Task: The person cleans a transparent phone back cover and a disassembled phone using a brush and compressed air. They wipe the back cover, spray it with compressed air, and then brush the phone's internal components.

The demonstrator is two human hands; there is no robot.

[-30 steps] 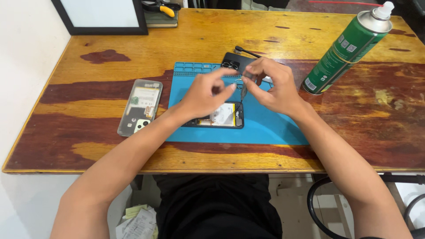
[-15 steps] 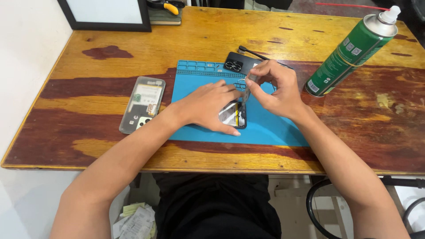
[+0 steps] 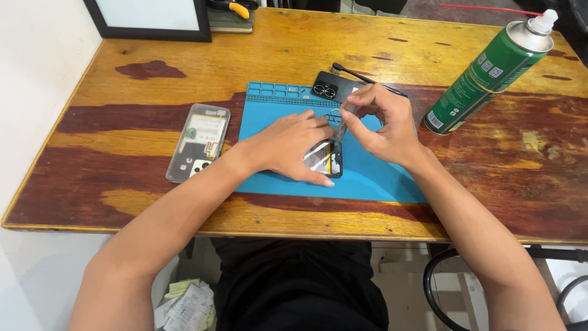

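L hand (image 3: 288, 147) now flat on phone (image 3: 327, 160).

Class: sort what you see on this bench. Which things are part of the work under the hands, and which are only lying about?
In use:
left hand pressing down the opened phone
right hand pinching a thin tool over it
blue work mat

Lying about:
clear phone case
dark camera cover
green spray can
framed board
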